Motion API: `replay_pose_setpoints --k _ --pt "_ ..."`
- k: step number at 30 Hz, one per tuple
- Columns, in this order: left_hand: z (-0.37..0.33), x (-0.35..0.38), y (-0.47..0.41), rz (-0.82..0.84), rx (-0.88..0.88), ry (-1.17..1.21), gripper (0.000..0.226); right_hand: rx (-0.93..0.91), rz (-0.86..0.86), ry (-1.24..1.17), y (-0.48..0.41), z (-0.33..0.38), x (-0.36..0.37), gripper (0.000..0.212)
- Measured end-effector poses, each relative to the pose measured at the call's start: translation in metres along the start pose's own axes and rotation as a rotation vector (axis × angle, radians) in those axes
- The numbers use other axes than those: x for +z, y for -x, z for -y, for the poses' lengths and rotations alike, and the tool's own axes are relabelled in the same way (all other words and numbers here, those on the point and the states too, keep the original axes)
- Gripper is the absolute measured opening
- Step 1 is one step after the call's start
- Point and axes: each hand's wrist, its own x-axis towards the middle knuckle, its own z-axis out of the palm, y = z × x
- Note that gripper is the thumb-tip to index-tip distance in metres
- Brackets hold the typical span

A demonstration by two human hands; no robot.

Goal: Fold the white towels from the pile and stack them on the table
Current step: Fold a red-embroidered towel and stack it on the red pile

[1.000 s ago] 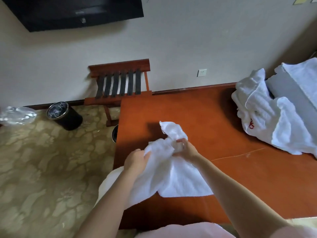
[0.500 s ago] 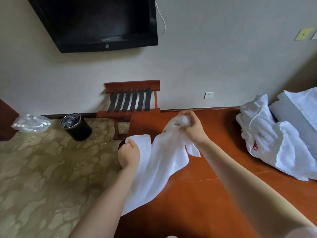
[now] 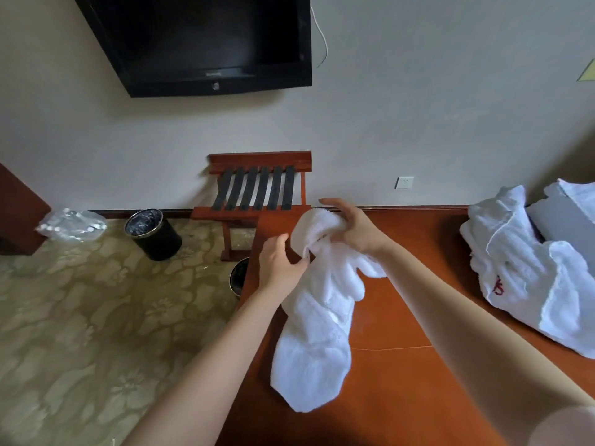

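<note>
Over the table (image 3: 418, 387), my right hand (image 3: 352, 228) still grips the towel (image 3: 315, 336), but my left hand (image 3: 279, 267) now just touches it.

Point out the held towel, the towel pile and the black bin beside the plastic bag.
held towel (image 3: 317, 346), head view, on its broad lower part.
towel pile (image 3: 531, 284), head view, on the crumpled middle.
black bin (image 3: 157, 241), head view, on its side wall.
</note>
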Motion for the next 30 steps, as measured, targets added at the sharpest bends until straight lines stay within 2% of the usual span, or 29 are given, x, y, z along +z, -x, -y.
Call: replay_pose_setpoints --k 2,3,4,5,7,8,11,13,17,21,24,26,28,30 --pt "-0.017 -0.004 -0.017 0.144 0.117 -0.019 0.091 0.002 0.052 0.013 0.003 0.007 -0.004 0.067" --pt "-0.025 -0.006 -0.024 0.224 0.153 -0.016 0.096 0.000 0.068 0.037 0.004 0.010 -0.008 0.066" --pt "-0.031 -0.006 -0.032 0.297 0.180 0.001 0.092 -0.008 0.071 0.078 0.006 0.012 -0.012 0.067" --pt "-0.035 -0.008 -0.039 0.365 0.194 0.028 0.077 -0.016 0.064 0.134 0.009 0.013 -0.016 0.067" --pt "-0.039 -0.010 -0.049 0.456 0.205 0.037 0.031 -0.010 0.024 0.267 0.013 0.008 -0.027 0.068" --pt "-0.039 -0.012 -0.053 0.462 0.237 0.005 0.019 0.009 0.002 0.327 0.015 0.002 -0.031 0.067" --pt "-0.039 -0.017 -0.064 0.481 0.276 -0.038 0.035 0.112 -0.059 0.454 0.022 -0.020 -0.040 0.068" --pt "-0.041 -0.022 -0.069 0.487 0.289 -0.086 0.032 0.182 -0.113 0.443 0.026 -0.035 -0.040 0.064" --pt "-0.035 -0.036 -0.084 0.379 0.280 -0.270 0.028 0.226 -0.269 0.456 0.030 -0.051 -0.038 0.020" --pt "-0.024 -0.053 -0.105 0.296 0.194 -0.468 0.027 0.265 -0.410 0.485 0.025 -0.053 -0.049 0.027" --pt "-0.029 -0.057 -0.126 0.187 0.181 -0.507 0.023 0.355 -0.459 0.340 0.003 -0.048 -0.059 0.018" --pt "-0.036 -0.055 -0.142 0.158 0.153 -0.501 0.021 0.424 -0.493 0.116 -0.019 -0.046 -0.064 0.022" --pt "-0.043 -0.050 -0.161 0.187 0.113 -0.519 0.023 0.460 -0.525 -0.055 -0.043 -0.044 -0.073 0.017" --pt "-0.048 -0.042 -0.181 0.242 0.089 -0.567 0.026 0.485 -0.533 -0.096 -0.068 -0.047 -0.085 0.007"
